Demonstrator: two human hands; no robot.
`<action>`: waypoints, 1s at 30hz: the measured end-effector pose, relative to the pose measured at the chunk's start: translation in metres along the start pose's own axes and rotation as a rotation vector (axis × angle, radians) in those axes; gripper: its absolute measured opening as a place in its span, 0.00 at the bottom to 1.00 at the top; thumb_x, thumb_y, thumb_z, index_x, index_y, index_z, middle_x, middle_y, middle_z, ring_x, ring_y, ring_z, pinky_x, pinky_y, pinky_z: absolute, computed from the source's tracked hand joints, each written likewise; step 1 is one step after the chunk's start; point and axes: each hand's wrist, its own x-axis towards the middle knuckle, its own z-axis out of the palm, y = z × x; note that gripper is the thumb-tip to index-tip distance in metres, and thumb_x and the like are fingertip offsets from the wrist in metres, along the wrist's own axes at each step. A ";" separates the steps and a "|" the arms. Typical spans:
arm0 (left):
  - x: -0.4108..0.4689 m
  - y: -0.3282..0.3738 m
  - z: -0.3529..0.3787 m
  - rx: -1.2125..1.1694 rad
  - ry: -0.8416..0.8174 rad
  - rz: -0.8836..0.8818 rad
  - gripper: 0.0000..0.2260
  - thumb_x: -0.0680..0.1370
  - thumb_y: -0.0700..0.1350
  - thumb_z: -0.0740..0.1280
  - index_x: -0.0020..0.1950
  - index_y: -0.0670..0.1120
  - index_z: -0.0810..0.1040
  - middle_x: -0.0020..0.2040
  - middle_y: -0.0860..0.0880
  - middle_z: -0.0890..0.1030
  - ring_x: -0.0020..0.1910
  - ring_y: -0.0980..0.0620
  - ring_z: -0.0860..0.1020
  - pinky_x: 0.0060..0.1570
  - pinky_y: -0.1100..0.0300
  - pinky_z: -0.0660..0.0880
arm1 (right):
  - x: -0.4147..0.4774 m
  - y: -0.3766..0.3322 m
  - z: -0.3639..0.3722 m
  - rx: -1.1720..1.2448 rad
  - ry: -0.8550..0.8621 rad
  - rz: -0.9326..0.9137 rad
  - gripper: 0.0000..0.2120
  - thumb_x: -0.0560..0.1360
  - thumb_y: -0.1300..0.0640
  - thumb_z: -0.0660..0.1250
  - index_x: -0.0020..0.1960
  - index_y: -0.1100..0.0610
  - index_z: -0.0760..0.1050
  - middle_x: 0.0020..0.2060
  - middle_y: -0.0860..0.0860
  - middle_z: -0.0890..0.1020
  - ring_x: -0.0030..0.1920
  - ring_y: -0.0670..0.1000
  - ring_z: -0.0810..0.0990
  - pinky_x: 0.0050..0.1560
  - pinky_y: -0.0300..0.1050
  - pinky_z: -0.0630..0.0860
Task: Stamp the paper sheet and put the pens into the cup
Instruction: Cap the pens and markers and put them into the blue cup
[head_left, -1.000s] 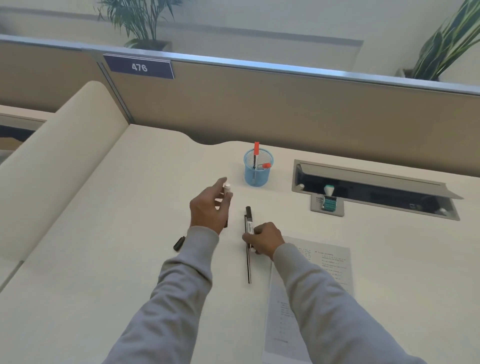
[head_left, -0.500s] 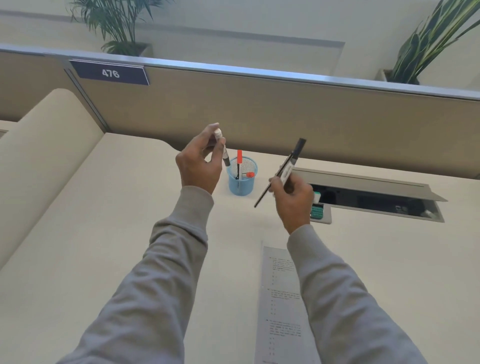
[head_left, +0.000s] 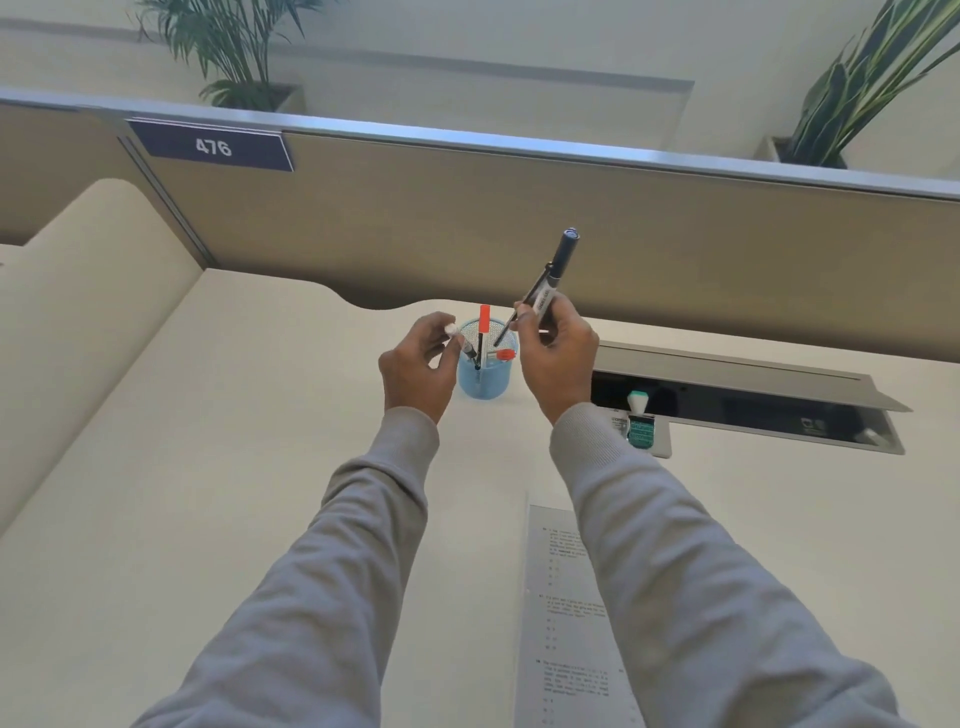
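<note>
Beige laminate covers the desk (head_left: 208, 467), which ends at a tan partition (head_left: 467, 223) with a metal top rail and a dark blue plate (head_left: 210, 147) reading 476. Potted plants stand behind the partition at far left (head_left: 234, 47) and far right (head_left: 852, 88). To the right, a cable hatch (head_left: 753, 400) is sunk into the desk with its flap raised; a stamp (head_left: 640, 423) with a white knob and green body stands at its near left edge, partly behind the right sleeve. A printed paper sheet (head_left: 563, 623) lies near, at the right, and the right forearm covers much of it.

Between the two hands at the far middle of the desk stands the cup (head_left: 485, 376), blue and see-through. It holds an upright black pen with a red cap (head_left: 483, 332) and a second red-capped pen (head_left: 503, 355) leaning low inside.

Just left of the cup, the left hand (head_left: 415, 371) pinches a short marker with a white end (head_left: 460, 338) between thumb and fingers, its dark end reaching over the rim. Just right of the cup, the right hand (head_left: 558, 358) grips a long black pen (head_left: 543, 291) around its labelled middle, tilted, with the capped end up toward the partition and the thin lower end over the cup's mouth.
</note>
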 end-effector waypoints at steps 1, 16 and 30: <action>-0.001 -0.001 0.001 0.015 -0.011 -0.009 0.09 0.75 0.39 0.72 0.55 0.45 0.81 0.46 0.52 0.84 0.45 0.59 0.83 0.49 0.65 0.81 | -0.001 0.002 0.004 -0.013 -0.025 -0.002 0.06 0.80 0.54 0.67 0.51 0.56 0.79 0.39 0.52 0.85 0.37 0.50 0.83 0.38 0.53 0.83; -0.007 -0.010 0.010 0.117 -0.106 -0.054 0.09 0.74 0.39 0.74 0.53 0.44 0.81 0.43 0.54 0.82 0.38 0.55 0.82 0.43 0.76 0.76 | -0.007 0.031 0.023 -0.053 -0.144 0.141 0.09 0.78 0.50 0.72 0.54 0.53 0.83 0.45 0.52 0.85 0.51 0.53 0.79 0.49 0.56 0.80; 0.004 0.006 -0.001 0.125 -0.015 0.055 0.08 0.74 0.39 0.73 0.53 0.41 0.82 0.42 0.49 0.84 0.37 0.57 0.80 0.44 0.69 0.81 | 0.002 0.027 0.012 0.081 -0.032 0.088 0.09 0.75 0.50 0.75 0.51 0.54 0.84 0.44 0.50 0.81 0.41 0.45 0.81 0.42 0.47 0.83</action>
